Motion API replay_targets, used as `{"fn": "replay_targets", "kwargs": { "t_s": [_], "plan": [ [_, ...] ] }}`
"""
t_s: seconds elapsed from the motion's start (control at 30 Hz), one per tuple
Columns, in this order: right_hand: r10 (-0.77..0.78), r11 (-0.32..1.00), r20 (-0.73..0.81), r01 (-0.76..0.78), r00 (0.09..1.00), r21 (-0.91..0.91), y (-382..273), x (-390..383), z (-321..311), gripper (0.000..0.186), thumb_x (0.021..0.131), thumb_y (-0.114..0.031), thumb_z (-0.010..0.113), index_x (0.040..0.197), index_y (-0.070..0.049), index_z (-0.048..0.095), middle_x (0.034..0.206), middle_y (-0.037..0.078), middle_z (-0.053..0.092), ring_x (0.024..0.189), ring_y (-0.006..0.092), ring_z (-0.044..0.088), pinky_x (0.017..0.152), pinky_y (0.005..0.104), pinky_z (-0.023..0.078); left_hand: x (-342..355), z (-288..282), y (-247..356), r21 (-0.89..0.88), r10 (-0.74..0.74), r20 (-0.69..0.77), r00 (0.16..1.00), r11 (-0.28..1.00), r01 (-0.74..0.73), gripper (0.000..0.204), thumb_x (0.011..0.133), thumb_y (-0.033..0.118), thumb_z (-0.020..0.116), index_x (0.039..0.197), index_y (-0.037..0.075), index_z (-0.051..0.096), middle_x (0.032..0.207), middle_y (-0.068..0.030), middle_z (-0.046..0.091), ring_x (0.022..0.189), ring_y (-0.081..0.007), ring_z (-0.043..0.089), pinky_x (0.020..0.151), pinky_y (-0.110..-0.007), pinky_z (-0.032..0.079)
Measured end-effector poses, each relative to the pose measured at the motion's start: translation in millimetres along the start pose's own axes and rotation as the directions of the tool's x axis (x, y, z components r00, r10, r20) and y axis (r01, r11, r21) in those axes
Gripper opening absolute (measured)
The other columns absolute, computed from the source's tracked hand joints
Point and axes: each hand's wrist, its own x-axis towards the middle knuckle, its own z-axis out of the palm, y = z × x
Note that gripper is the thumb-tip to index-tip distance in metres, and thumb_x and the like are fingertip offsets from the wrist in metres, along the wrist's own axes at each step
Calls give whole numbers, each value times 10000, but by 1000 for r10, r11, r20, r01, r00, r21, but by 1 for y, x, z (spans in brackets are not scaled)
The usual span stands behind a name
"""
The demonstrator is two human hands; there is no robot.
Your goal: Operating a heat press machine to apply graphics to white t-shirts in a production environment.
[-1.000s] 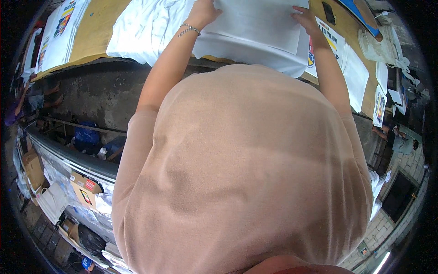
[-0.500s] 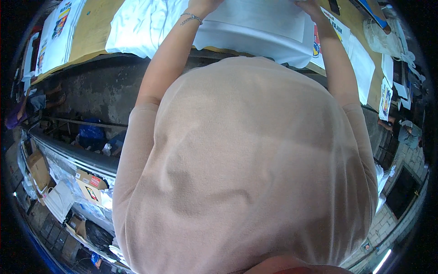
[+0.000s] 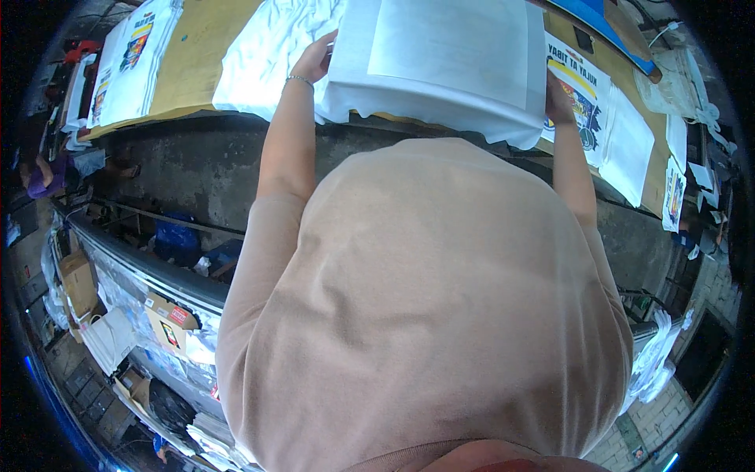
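In front of me a white cloth [image 3: 346, 75], with the look of a garment, lies stretched flat over a board, its near edge hanging in loose folds. A pale rectangular sheet or panel [image 3: 448, 39] shows on its top. My left hand [image 3: 313, 59], a bracelet at its wrist, is closed at the cloth's left side; its fingertips are partly hidden. Along the right side my right hand [image 3: 558, 101] is closed at the edge, its fingers mostly behind the cloth. Left of the board lies a crumpled white cloth pile [image 3: 267, 59].
Stacked printed white cloths lie at the left [image 3: 130, 63] and a printed white piece [image 3: 590, 86] at the right of the tan table [image 3: 200, 51]. A blue-edged squeegee-like board [image 3: 602, 27] and a clear plastic bag [image 3: 668, 82] sit far right. Cardboard boxes [image 3: 169, 322] stand behind me.
Both hands have come nearer to me along the sides of the white cloth, the left also moving outward. My body has shifted back, and more of the cloth and pale panel shows.
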Motion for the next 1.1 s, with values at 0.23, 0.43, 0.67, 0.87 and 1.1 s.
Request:
{"fn": "replay_targets", "kwargs": {
  "t_s": [0.23, 0.43, 0.67, 0.87, 1.1],
  "plan": [
    [-143, 902, 69, 159, 987, -402, -66, -46, -26, 473, 845, -70, 581, 1303, -154, 495, 1208, 27, 554, 989, 168, 579, 795, 308, 507, -34, -40, 46, 156, 154, 28, 988, 975, -157, 546, 810, 153, 671, 1297, 67, 439, 1022, -77, 595, 893, -157, 577, 738, -281, 487],
    [-135, 874, -5, 117, 991, -473, -76, -59, -18, 488, 826, -61, 597, 1290, -192, 518, 1219, 50, 551, 1003, 191, 580, 807, 319, 508, -45, -38, 66, 250, 114, 54, 992, 960, -124, 470, 819, 135, 655, 1260, 95, 498, 970, -33, 602, 834, -112, 562, 689, -260, 473],
    [-189, 842, 0, 162, 982, -515, -68, -49, -36, 483, 799, -105, 644, 1259, -220, 551, 1199, 58, 567, 937, 174, 605, 760, 327, 520, -43, -36, 59, 225, 133, 20, 991, 965, -134, 457, 818, 161, 664, 1246, 102, 518, 939, -37, 594, 798, -99, 547, 683, -251, 472],
    [-684, 386, 202, 583, 701, -715, -11, -68, 5, 361, 830, -158, 650, 1186, -143, 589, 1161, 64, 590, 1025, 200, 579, 841, 300, 449, -67, 9, 24, 734, 650, 261, 713, 346, -584, 409, 789, 243, 695, 1176, 165, 588, 1233, -107, 517, 1088, -257, 508, 828, -384, 471],
    [-632, 41, 311, 432, 709, -901, 18, -103, 56, 343, 812, -307, 634, 1142, -211, 638, 1264, 82, 530, 1193, 290, 451, 1013, 428, 303, -89, 47, -2, 830, 703, 412, 579, -26, -558, 409, 796, 360, 654, 1182, 239, 597, 1292, -67, 485, 1203, -303, 400, 1031, -436, 266]
  ]
}}
